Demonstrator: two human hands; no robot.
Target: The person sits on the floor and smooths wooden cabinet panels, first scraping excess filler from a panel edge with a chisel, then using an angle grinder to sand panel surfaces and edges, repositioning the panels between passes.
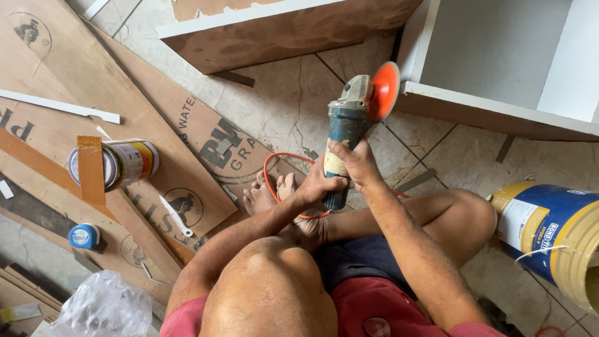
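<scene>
Both hands on the angle grinder here: left hand wrapped round the lower end of its blue body, right hand closed over the upper side, orange disc pointing away from the person. An orange cable loops just beyond the left hand, by the bare feet. Past the disc sits a white cabinet. Right of the hands, a blue and yellow bucket; well to the left, a tin can lying on plywood sheets, and a white utility knife nearer.
</scene>
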